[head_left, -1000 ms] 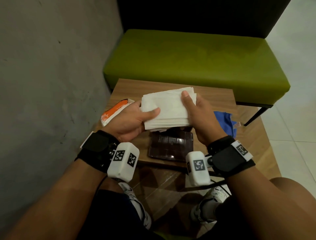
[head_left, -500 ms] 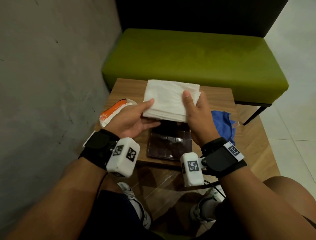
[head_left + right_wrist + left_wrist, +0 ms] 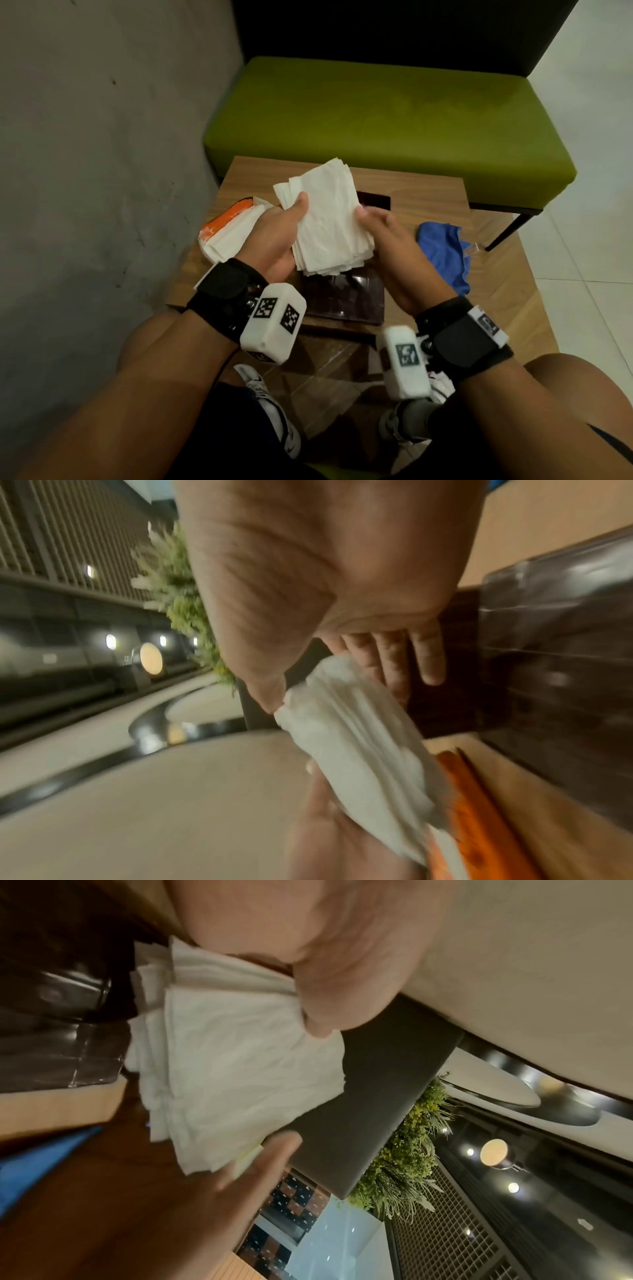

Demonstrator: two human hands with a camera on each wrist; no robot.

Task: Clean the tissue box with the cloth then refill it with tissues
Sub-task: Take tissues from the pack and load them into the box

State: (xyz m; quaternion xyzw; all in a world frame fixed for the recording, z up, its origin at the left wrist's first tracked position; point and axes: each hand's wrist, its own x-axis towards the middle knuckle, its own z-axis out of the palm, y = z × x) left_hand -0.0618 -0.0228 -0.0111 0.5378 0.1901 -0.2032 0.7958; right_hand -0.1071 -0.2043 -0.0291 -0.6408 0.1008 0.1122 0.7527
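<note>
My left hand (image 3: 291, 222) grips a stack of white tissues (image 3: 329, 222), thumb on top and fingers underneath. It holds them tilted above the dark brown see-through tissue box (image 3: 346, 301) on the wooden table (image 3: 428, 192). The right hand (image 3: 373, 222) has straight fingers and touches the stack's right edge with its thumb. In the right wrist view the right hand's fingers (image 3: 424, 658) reach straight out behind the tissues (image 3: 359, 737). The left wrist view shows my thumb (image 3: 325, 1001) pressed on the stack (image 3: 240, 1069). The blue cloth (image 3: 445, 253) lies crumpled right of the box.
An orange and white tissue pack (image 3: 229, 229) lies on the table's left side, under my left hand. A green bench (image 3: 376, 123) stands behind the table and a grey wall (image 3: 102, 171) runs along the left. My knees and shoes are below the table's near edge.
The stack has turned from lying crosswise to pointing away from me. My left thumb moved on top of it. The right hand let go of the far edge and now only touches the side.
</note>
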